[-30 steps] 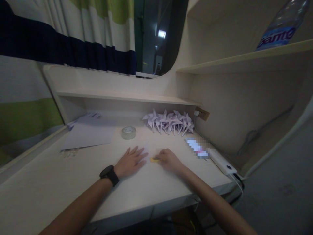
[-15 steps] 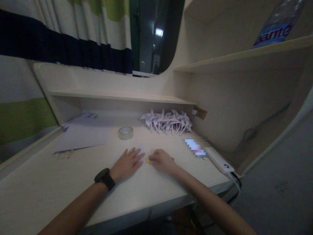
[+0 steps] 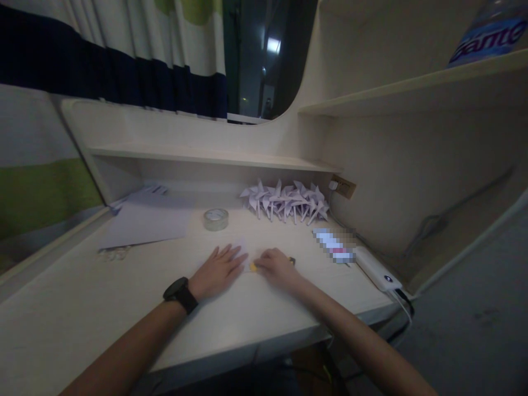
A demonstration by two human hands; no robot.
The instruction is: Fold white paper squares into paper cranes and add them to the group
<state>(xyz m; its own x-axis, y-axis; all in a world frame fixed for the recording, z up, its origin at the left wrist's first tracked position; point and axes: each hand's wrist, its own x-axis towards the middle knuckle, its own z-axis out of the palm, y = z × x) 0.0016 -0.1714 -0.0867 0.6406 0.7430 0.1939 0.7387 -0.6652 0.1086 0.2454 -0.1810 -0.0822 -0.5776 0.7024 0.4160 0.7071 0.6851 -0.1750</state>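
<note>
My left hand (image 3: pixel 220 271) lies flat on the desk with its fingers spread, pressing down a small white piece of paper (image 3: pixel 239 246). The hand covers most of that paper. Just right of it, my right hand (image 3: pixel 275 268) is closed around a yellow-and-black utility knife (image 3: pixel 253 267). Its yellow front end points toward my left fingers, and a dark end sticks out behind the hand. Whether a blade touches the paper is too small to tell. Beyond my left hand stands a roll of clear tape (image 3: pixel 216 220).
Several white paper pinwheels (image 3: pixel 289 201) lie in a row at the back. Sheets of paper (image 3: pixel 146 220) are stacked at the left, with small pale pieces (image 3: pixel 114 253) by their edge. A blurred-out phone (image 3: pixel 333 244) and a white power strip (image 3: pixel 377 268) with cables are at the right.
The whole view has shifted slightly, so the desk things appear a little higher and further right. Both hands keep nearly the same place, and more of the knife's rear end shows.
</note>
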